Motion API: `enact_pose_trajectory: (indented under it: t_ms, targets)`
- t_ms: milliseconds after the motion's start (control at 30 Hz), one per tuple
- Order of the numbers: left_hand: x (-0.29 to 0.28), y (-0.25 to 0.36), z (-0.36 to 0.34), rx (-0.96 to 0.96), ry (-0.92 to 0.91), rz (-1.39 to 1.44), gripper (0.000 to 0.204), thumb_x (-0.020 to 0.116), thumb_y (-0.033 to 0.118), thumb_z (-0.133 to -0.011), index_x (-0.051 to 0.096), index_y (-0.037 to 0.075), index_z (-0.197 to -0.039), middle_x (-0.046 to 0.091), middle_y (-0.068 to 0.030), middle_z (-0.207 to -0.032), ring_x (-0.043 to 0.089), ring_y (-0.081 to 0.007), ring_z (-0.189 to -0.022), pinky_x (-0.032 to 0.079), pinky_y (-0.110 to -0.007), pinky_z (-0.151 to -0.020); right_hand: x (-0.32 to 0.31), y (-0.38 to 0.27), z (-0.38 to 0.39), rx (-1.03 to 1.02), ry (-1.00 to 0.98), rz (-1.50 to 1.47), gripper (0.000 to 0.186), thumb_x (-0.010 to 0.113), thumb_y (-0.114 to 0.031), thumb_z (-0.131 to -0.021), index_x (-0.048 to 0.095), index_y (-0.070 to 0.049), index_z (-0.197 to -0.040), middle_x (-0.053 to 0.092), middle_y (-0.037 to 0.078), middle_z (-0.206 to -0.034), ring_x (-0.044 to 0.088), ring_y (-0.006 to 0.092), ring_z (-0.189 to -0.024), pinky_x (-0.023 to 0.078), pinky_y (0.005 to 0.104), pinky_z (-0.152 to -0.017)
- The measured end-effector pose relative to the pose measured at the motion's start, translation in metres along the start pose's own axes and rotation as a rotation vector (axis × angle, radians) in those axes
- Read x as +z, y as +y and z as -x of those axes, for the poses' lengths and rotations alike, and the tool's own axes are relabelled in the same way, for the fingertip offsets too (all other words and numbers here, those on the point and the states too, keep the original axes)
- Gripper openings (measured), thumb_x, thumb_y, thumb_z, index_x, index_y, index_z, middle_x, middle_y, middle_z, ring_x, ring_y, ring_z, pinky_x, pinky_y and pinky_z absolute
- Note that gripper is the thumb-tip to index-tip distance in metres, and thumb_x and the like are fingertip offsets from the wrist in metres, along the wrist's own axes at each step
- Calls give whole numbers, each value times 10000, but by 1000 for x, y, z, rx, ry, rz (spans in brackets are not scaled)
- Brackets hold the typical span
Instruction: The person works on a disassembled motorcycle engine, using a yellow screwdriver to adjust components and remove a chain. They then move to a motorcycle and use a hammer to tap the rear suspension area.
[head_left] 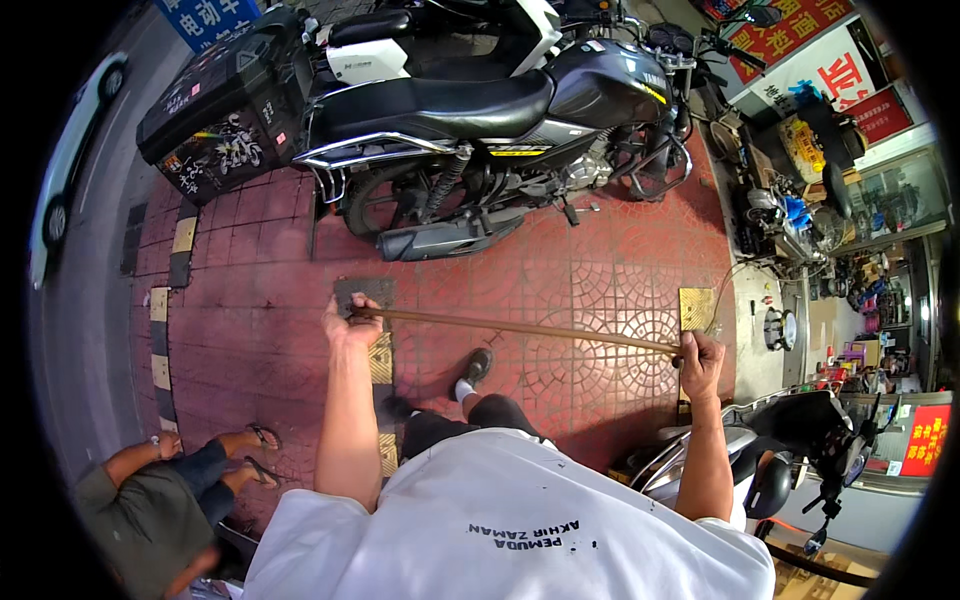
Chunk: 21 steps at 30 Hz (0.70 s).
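A long, thin brown strip (530, 328) runs taut and nearly straight in front of my body. I cannot make out what it is made of. Its left end is pinched in my left hand (348, 318), the fingers curled palm up. At the other end, my right hand (703, 362) is closed in a fist, and a small dark bit of the strip shows below it. Both arms reach forward at about the same height, well above the red paving. Beyond the strip stands a black motorcycle (480, 110), which neither hand touches.
A black top box (225, 110) sits behind the motorcycle's seat. To the left, a person (150, 520) in a dark shirt sits near a kerb. A parked scooter (770, 460) is close by my right arm. Parts and tools (790, 220) crowd a shopfront. Red tiles (260, 300) cover the ground.
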<state>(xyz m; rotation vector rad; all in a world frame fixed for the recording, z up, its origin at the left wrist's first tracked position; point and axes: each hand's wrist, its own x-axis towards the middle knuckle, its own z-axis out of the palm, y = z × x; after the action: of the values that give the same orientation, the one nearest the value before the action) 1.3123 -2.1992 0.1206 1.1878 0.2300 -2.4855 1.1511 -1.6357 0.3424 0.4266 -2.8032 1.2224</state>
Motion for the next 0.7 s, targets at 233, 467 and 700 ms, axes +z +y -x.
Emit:
enact_pose_trajectory:
  t_ms: [233,467,700]
  targets:
    - [42,-74,51,5,143,-488,401,539,413,-1073,613,44,-935,702,-113,-915,651,-256,-766,563,-419,-768,42,146,23,121,-106,812,314,696,-375,-957,781,-76,-1005,738,197,-969,682,400,-881,548,422,-809]
    - [18,-194,44,-341,-184,-985,247,638,300,-1038,643,57,-993,720,-134,-914,691,-238,-776,576,-365,-673,209,-24,-44,289,-566,-9,734,564,-644,-986,653,-13,-1350,693,215,-1303,649,350,-1246,498,433,-1043]
    - [13,-313,42,-290,-604,-1552,172,607,130,-1001,633,-18,-1084,714,-107,-896,696,-183,-711,572,-322,-617,260,-55,-113,485,-192,-301,491,656,-495,-998,646,-5,-1029,654,146,-820,643,289,-795,484,480,-730]
